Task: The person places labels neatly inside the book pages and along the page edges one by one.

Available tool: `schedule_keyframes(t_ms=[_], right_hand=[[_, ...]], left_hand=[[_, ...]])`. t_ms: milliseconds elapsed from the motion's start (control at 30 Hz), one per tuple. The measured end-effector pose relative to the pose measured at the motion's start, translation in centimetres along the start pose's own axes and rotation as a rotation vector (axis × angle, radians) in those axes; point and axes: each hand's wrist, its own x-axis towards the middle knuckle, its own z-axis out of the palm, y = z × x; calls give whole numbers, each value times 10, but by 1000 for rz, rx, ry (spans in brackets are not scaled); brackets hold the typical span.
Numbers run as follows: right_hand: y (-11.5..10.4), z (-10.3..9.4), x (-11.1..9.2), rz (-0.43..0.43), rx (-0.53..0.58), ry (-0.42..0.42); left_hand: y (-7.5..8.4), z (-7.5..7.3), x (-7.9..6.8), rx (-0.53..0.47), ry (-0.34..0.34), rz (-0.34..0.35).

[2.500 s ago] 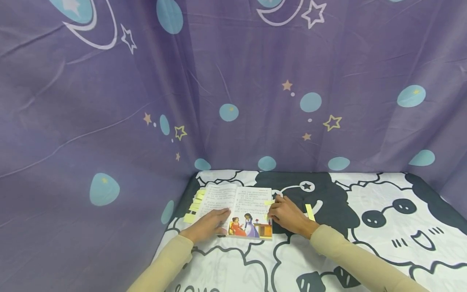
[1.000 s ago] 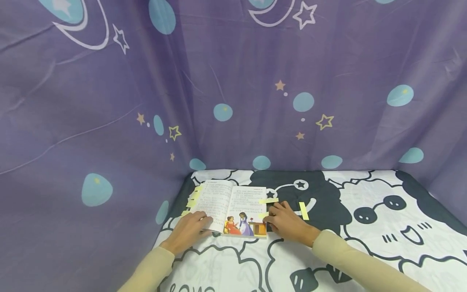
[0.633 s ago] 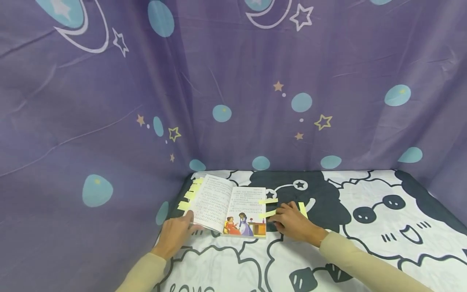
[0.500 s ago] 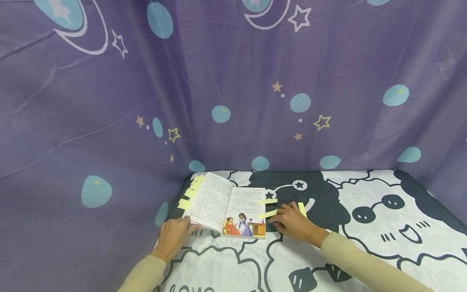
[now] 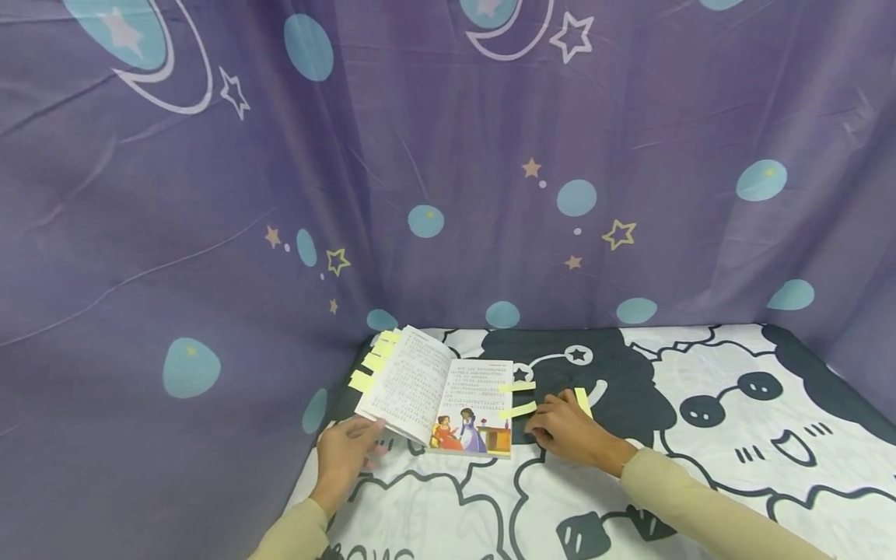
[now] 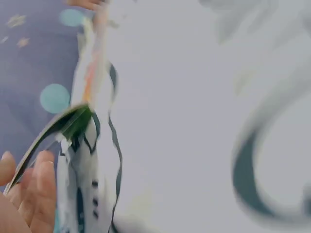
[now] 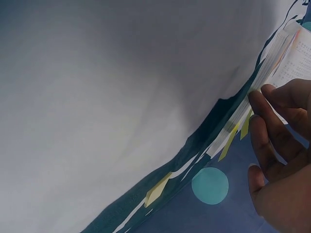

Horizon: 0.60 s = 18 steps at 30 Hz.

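An open book (image 5: 409,381) lies on the sheep-print cloth, with printed text and a picture of two figures at the lower right. Its left half is raised and tilted. My left hand (image 5: 344,455) grips the lower left corner; in the left wrist view, the book's cover (image 6: 46,133) passes between thumb and fingers. My right hand (image 5: 574,428) is just right of the book, fingers loosely bent, nothing visible in them. Two yellow sticky tabs (image 5: 519,410) stick out from the right page near its fingertips. Several more yellow tabs (image 5: 374,363) line the left edge.
A pad of yellow sticky tabs (image 5: 582,400) lies on the cloth beyond my right hand, also seen as a small yellow block (image 7: 158,189) in the right wrist view. A purple curtain (image 5: 448,155) closes off the back and left.
My left hand has moved from the page middle to the book's lower left corner and lifted the left half. The right hand has drawn slightly right, off the right page's tabs.
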Motion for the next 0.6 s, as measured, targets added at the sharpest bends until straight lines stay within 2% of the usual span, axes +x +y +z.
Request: schedule_keyframes(t_ms=[67,200,367,600], right_hand=[[1,0,-1,-2,0,2],[2,1,-3,-1,2,-13],[4,1,-7,-4,-6,-8],[8,-2,-10,-5,-11,40]], left_hand=[[1,2,0,-125,-4,-71],[-1,6,2,-251,-15,-120],[-5,9,2,-223,-31,-95],[2,16,4,-138,-56,21]])
